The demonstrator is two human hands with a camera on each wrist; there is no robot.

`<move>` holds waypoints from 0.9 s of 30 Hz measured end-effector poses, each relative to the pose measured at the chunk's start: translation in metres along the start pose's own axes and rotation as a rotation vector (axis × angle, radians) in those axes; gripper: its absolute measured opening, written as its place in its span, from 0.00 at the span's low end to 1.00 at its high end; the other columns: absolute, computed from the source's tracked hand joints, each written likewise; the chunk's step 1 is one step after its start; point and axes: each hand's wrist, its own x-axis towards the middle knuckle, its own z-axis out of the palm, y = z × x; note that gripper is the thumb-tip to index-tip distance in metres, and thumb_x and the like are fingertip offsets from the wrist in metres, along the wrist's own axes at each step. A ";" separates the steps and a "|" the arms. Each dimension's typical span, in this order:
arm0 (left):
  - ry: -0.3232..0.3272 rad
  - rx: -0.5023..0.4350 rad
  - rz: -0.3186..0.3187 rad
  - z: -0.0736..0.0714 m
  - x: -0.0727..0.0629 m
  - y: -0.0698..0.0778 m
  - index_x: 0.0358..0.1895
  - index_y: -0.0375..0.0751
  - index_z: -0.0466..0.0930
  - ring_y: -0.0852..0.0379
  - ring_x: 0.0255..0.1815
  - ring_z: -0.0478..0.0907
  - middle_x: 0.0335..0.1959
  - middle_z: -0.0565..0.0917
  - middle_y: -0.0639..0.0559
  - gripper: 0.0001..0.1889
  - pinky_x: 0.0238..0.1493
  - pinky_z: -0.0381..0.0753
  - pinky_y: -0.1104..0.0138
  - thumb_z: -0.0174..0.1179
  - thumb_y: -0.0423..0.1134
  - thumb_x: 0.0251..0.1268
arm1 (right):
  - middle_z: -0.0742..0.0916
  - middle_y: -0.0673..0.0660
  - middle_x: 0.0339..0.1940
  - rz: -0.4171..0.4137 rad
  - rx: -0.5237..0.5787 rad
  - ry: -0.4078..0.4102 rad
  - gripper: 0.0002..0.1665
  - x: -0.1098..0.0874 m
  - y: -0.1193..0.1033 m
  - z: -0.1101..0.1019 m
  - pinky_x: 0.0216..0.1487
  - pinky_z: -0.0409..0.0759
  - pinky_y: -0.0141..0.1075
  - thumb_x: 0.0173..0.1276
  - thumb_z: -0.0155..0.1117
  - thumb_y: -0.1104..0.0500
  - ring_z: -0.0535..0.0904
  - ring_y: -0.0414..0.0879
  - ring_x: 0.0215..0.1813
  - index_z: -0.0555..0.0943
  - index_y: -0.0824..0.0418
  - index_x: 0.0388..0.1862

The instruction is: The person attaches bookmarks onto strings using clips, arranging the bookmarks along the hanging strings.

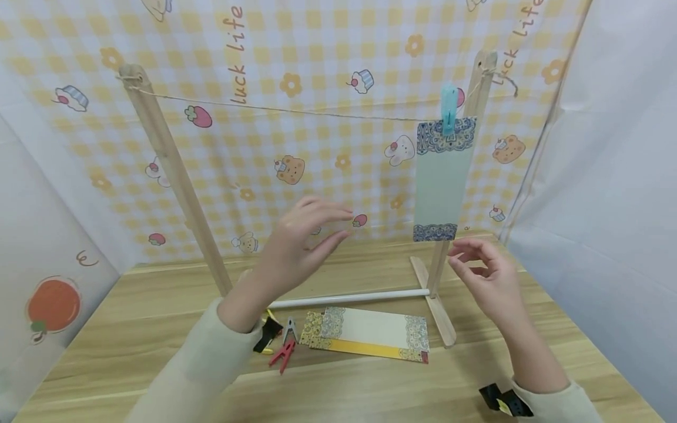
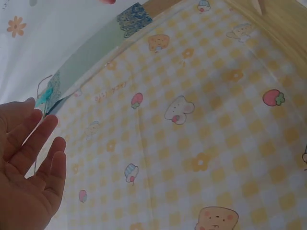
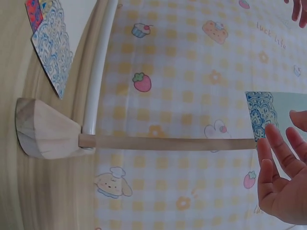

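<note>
A pale green card (image 1: 441, 182) with blue patterned ends hangs from a string (image 1: 296, 110), clipped by a light blue clothespin (image 1: 449, 111) near the right post. Just below the card's lower end is my right hand (image 1: 489, 282), fingers loosely bent, nothing in them. My left hand (image 1: 304, 241) is raised in front of the cloth, left of the card, its fingers extended and holding nothing. On the table lies a stack of patterned cards, a cream card (image 1: 375, 329) over a yellow card (image 1: 359, 348). Beside it lie a red clothespin (image 1: 282, 355) and a grey clothespin (image 1: 290, 330).
Two wooden posts, a left post (image 1: 174, 170) and a right post (image 1: 481, 88), carry the string. A white rod (image 1: 349, 298) joins them low down, and a wooden foot (image 1: 441, 320) spreads over the table. A checked cloth (image 1: 338, 153) hangs behind.
</note>
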 end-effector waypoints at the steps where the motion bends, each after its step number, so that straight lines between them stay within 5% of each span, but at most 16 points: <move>1: -0.004 0.007 0.000 -0.002 -0.004 -0.001 0.46 0.36 0.85 0.49 0.53 0.80 0.48 0.88 0.45 0.13 0.59 0.79 0.59 0.69 0.28 0.57 | 0.82 0.33 0.41 0.003 -0.004 -0.006 0.15 -0.001 0.000 0.001 0.39 0.78 0.21 0.68 0.65 0.66 0.79 0.28 0.41 0.78 0.67 0.53; 5: -0.039 0.020 -0.016 -0.007 -0.020 -0.003 0.47 0.37 0.85 0.49 0.55 0.79 0.49 0.87 0.45 0.13 0.61 0.78 0.58 0.69 0.28 0.58 | 0.83 0.34 0.42 0.004 -0.015 -0.040 0.15 -0.007 -0.001 0.006 0.41 0.78 0.22 0.67 0.66 0.67 0.78 0.28 0.41 0.80 0.64 0.53; 12: -0.090 0.064 -0.068 -0.014 -0.046 -0.005 0.49 0.39 0.84 0.49 0.55 0.79 0.50 0.87 0.47 0.16 0.59 0.79 0.56 0.70 0.29 0.56 | 0.87 0.55 0.45 0.011 -0.066 -0.144 0.14 -0.015 -0.002 0.017 0.43 0.79 0.27 0.68 0.67 0.64 0.77 0.29 0.42 0.81 0.60 0.52; 20: -0.136 0.100 -0.144 -0.025 -0.075 -0.009 0.50 0.41 0.84 0.51 0.56 0.78 0.50 0.87 0.50 0.18 0.58 0.79 0.56 0.70 0.26 0.55 | 0.87 0.55 0.48 0.054 -0.087 -0.349 0.16 -0.019 0.002 0.035 0.45 0.77 0.35 0.68 0.68 0.60 0.78 0.36 0.44 0.80 0.58 0.54; 27: -0.216 0.134 -0.220 -0.032 -0.102 -0.014 0.51 0.44 0.84 0.53 0.55 0.78 0.51 0.87 0.54 0.18 0.55 0.80 0.56 0.68 0.27 0.56 | 0.87 0.55 0.48 0.057 -0.048 -0.508 0.19 -0.021 0.009 0.051 0.40 0.79 0.33 0.67 0.69 0.59 0.80 0.43 0.44 0.80 0.58 0.56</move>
